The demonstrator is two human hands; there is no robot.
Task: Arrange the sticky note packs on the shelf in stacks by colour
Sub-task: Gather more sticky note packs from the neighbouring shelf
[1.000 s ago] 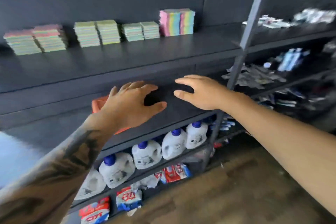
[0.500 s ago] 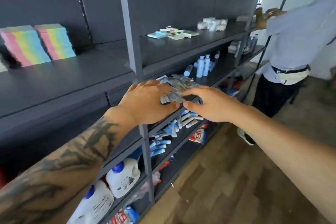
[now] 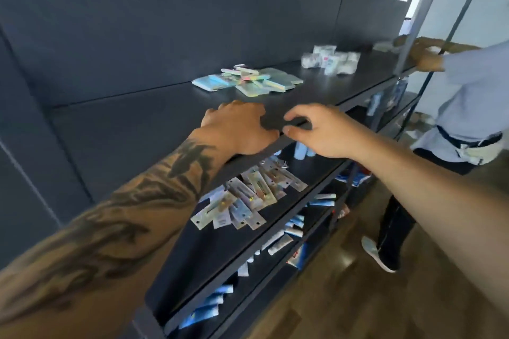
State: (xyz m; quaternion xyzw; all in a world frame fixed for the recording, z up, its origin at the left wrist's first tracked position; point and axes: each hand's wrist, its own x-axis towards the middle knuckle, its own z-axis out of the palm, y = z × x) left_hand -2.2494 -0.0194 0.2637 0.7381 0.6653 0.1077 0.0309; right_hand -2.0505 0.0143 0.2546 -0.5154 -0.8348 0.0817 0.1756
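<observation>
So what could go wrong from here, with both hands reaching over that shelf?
The sticky note packs lie in a loose, overlapping heap, so grabbing one could knock others about. The left hand and right hand hover at the shelf front edge, holding nothing; a hasty sweep might push packs off. Another person is working close by, so arms could collide.

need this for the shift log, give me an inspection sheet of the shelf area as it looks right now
surface: dark shelf, bare near the hands
job's things: loose pile of sticky note packs, unstacked
clutter: clear packets behind; carded items one shelf below
grips: left hand flat on the shelf edge; right hand loosely curled, empty
cables: nothing seen
surroundings: another person at right, wooden floor
</observation>
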